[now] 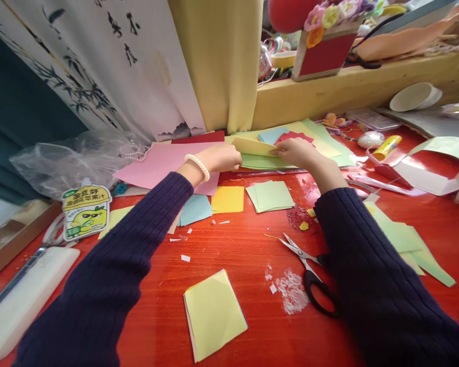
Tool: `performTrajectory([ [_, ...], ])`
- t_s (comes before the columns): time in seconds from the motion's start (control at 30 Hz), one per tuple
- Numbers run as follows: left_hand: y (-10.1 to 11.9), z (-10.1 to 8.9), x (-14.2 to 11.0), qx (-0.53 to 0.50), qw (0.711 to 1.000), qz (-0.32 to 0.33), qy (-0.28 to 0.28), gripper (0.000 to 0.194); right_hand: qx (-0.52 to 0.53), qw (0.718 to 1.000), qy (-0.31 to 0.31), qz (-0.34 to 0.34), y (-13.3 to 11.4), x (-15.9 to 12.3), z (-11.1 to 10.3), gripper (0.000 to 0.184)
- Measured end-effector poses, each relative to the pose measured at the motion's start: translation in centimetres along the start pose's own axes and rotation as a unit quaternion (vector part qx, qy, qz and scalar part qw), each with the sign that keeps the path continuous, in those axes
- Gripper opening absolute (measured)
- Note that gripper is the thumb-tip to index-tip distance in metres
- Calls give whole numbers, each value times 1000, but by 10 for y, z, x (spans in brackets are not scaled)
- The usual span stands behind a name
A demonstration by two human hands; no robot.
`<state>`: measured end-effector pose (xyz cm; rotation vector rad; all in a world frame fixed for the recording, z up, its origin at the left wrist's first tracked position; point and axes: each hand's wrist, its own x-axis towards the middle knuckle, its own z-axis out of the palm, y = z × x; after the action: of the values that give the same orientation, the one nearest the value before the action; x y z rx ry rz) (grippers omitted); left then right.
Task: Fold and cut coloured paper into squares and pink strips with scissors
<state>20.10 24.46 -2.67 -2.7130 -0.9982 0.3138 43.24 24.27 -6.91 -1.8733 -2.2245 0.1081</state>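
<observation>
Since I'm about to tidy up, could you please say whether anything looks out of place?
Yes: white shreds lie loose on the red table beside the scissors, which lie open; they look like uncleared waste.

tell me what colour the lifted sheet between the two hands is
The sheet is pale yellow, seen best in the head view.

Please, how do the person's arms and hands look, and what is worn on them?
Both sleeves are dark navy, ribbed knit. The left hand has a bracelet of cream-white round beads at the wrist; no bracelet shows by the right hand. Both hands are gloveless.
</observation>
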Motion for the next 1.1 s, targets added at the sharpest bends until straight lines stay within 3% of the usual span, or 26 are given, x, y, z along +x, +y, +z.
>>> performTrajectory([
  [0.37,7,-6,14,24,983,-99,151,32,67,996,-37,-53,-2,-14,-13,43],
  [0.5,14,-10,9,13,972,-127,195,37,38,999,-10,-31,-3,-9,-8,34],
  [0.57,16,-10,2,6,971,-105,217,36,24,999,16,-13,-4,-7,-4,30],
  [0.63,14,-8,-5,3,983,-47,177,32,14,999,38,3,-5,-5,0,31],
  [0.7,8,-3,-8,1,996,8,86,27,6,999,49,13,-5,-4,3,31],
  [0.8,-7,5,-10,-7,1000,29,-6,24,0,998,52,22,-6,-3,6,32],
  [1.1,-21,14,-13,-39,999,16,-21,32,-2,998,52,24,-2,1,11,33],
])
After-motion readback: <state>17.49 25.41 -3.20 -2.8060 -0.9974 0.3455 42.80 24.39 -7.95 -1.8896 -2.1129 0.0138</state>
